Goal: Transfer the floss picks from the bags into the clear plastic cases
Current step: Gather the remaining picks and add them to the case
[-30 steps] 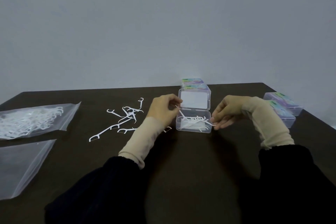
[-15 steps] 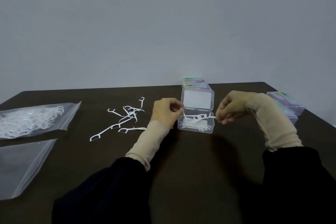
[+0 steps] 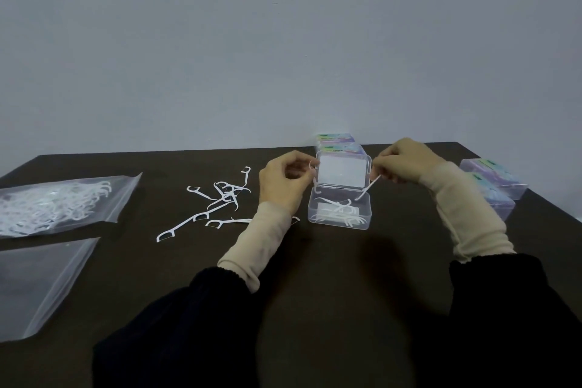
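An open clear plastic case [image 3: 318, 217] sits mid-table with its lid up and several white floss picks inside. My left hand [image 3: 282, 181] hovers at the case's left edge and pinches a floss pick [image 3: 313, 176] that hangs down. My right hand [image 3: 406, 161] is raised above the case's right side, pinching another floss pick [image 3: 367, 189] whose tip points down into the case. Several loose floss picks [image 3: 217, 201] lie scattered on the dark table left of my left hand. A clear bag [image 3: 59, 203] full of picks lies at the far left.
An empty-looking clear bag [image 3: 34, 280] lies at the front left. Two closed cases with coloured labels [image 3: 338, 143] stand behind the open case; two more closed cases [image 3: 494, 186] sit at the right, near the table's edge. A grey wall rises behind the table.
Both hands have risen from the case's rim. Each has lifted a floss pick up out of the pile, the right hand moving up and back.
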### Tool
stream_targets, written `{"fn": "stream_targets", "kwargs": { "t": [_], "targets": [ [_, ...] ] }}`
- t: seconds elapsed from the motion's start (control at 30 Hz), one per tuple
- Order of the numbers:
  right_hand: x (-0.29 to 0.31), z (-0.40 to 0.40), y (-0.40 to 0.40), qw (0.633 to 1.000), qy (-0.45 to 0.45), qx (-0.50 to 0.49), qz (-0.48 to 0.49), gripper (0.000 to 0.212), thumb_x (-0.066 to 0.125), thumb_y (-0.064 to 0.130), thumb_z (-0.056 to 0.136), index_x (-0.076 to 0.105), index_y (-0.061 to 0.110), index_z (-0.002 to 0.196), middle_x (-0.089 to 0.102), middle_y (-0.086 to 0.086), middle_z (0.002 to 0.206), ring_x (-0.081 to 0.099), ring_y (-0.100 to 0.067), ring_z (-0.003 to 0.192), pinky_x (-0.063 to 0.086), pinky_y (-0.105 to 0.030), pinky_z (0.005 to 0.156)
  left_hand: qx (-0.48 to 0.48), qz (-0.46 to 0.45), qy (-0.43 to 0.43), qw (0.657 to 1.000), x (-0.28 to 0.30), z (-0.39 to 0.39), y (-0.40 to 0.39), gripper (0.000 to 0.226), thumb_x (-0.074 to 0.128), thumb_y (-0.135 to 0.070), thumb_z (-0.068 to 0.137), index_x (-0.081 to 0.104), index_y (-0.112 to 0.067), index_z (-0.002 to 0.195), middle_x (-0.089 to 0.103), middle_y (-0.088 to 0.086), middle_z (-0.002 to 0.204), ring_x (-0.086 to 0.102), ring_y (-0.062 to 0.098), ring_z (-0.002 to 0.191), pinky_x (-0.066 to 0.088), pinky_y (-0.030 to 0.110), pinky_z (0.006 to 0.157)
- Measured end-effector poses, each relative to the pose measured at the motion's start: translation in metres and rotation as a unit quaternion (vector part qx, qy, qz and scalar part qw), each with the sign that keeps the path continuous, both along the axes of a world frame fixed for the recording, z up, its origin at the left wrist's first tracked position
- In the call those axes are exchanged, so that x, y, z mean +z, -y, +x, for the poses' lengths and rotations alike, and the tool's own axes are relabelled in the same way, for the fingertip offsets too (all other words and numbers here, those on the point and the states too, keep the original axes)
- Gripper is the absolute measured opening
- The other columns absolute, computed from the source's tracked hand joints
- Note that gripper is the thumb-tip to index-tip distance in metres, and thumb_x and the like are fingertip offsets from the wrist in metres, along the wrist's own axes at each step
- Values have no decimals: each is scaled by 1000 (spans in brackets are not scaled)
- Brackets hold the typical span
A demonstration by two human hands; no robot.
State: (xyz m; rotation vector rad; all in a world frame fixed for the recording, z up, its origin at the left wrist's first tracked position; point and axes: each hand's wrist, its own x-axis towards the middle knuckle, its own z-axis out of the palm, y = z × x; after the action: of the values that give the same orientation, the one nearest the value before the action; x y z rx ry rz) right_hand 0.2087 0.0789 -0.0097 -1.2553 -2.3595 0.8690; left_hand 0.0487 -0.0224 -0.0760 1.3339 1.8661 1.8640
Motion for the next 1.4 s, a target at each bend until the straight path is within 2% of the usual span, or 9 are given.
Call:
{"fn": "stream_targets", "kwargs": {
  "t": [0.13,0.23,0.3,0.5,0.7,0.83,1.03,1.27,1.4],
  "targets": [
    [-2,-1,1,999,-1,40,-28,23,52,4,86,67,10,70,59,-2,63,52,-12,53,35,-3,43,-27,-21,47,998,0,1,0,25,73,1,72,66,-22,66,66,-6,69,58,-2,60,48,11,68],
    [-9,-5,1,993,42,98,-39,7,64,9,83,70,13,81,68,-5,85,65,-22,81,50,-20,82,-25,-34,58,997,-3,0,-1,24,75,0,71,65,-21,64,67,-5,72,60,4,65,49,15,71],
    [-12,-6,1,991,84,108,-9,12,70,23,81,73,14,89,68,-4,99,59,-20,100,44,-27,91,-15,-32,78,996,-3,-2,0,23,76,-1,70,65,-20,63,68,-4,72,59,6,66,48,17,70],
    [-11,-5,-1,996,11,81,20,7,68,19,83,72,13,82,70,-3,80,59,-2,75,38,-4,66,-45,-108,76,990,-9,-1,-2,24,81,-49,44,71,-34,61,71,-10,70,67,12,82,40,48,100],
    [-15,-10,-2,994,-40,89,39,5,66,11,84,69,7,82,65,1,61,57,2,45,43,-10,61,74,-220,-124,965,-6,3,-1,26,58,-63,76,68,-39,70,62,-24,76,46,-3,91,7,44,105],
    [-17,-19,8,989,-13,140,51,2,67,13,83,69,13,83,64,7,59,58,-6,56,47,-10,64,98,-190,-125,969,-5,-6,4,21,57,-56,82,67,-40,72,62,-22,75,49,-3,91,12,43,102],
    [-24,-45,41,964,9,246,99,10,68,6,80,71,15,84,63,6,69,53,2,57,41,-4,59,101,-202,-263,938,5,-31,36,11,57,-33,86,67,-38,89,64,-14,80,53,2,93,17,29,91],
    [-46,-79,80,918,158,273,241,22,60,20,87,62,20,109,61,0,114,56,-16,106,46,-32,91,64,-282,-289,912,8,-96,97,18,67,-14,80,70,-20,97,65,-4,90,60,16,92,46,27,86],
    [-55,-89,87,916,192,224,272,19,54,24,92,59,19,109,56,-3,117,53,-23,111,43,-35,88,85,-343,-259,899,11,-126,127,14,74,-23,77,67,-20,88,66,-5,81,59,9,77,44,22,78]
  ]
}}
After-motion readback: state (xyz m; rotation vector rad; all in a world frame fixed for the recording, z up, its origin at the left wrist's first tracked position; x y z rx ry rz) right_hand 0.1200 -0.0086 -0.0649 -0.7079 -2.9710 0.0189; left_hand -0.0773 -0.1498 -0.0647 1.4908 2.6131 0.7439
